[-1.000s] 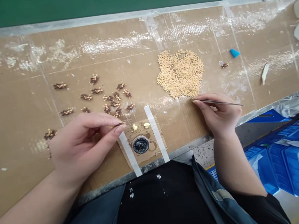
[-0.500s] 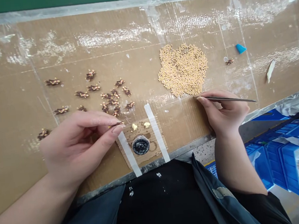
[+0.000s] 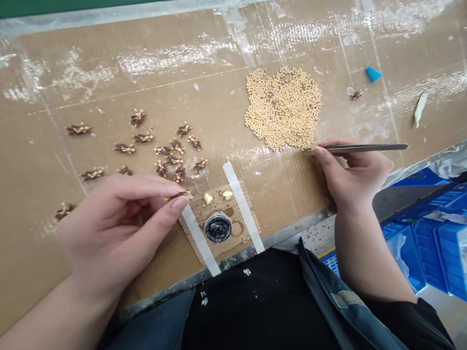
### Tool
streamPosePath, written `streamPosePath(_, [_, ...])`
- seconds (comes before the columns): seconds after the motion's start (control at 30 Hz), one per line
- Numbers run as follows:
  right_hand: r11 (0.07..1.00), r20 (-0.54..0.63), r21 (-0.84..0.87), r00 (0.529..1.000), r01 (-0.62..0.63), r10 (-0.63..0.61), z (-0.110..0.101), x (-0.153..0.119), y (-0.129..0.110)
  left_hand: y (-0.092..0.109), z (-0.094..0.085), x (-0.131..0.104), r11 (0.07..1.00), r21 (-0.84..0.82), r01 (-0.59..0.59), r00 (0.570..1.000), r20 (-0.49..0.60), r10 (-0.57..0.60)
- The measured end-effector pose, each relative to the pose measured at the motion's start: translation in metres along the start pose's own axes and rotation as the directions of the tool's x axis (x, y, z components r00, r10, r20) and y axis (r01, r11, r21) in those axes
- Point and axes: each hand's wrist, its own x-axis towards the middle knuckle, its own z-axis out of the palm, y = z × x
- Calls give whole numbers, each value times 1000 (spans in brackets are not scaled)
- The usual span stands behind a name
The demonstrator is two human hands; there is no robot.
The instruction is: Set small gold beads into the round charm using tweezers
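- Tweezers (image 3: 368, 147) are sitting pinched btwn thumb & fingers of R hand (image 3: 351, 173), prob. for fine control; tips are pointing at near edge of bead pile (image 3: 285, 108), too small to tell if gripping anything.
- L hand (image 3: 107, 229) is pinching brown piece (image 3: 184, 194) btwn thumb & index, leaving its end exposed.
- Piece is hovering beyond-left of dark pot (image 3: 218, 228), well apart from R hand.
- Tape strips (image 3: 242, 209) are prob. keeping card (image 3: 237, 213) under pot from sliding.

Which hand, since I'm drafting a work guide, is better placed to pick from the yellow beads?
Right, I'd judge: the right hand holds tweezers, their tip close to the yellow beads. The left hand is farther off and pinches a small brown piece.
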Motion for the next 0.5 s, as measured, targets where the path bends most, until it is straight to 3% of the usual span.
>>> streamPosePath(0.5, [1000, 71, -20, 997, 15, -14, -2, 2, -1, 1, 4, 1, 1000, 22, 3, 1000, 14, -4])
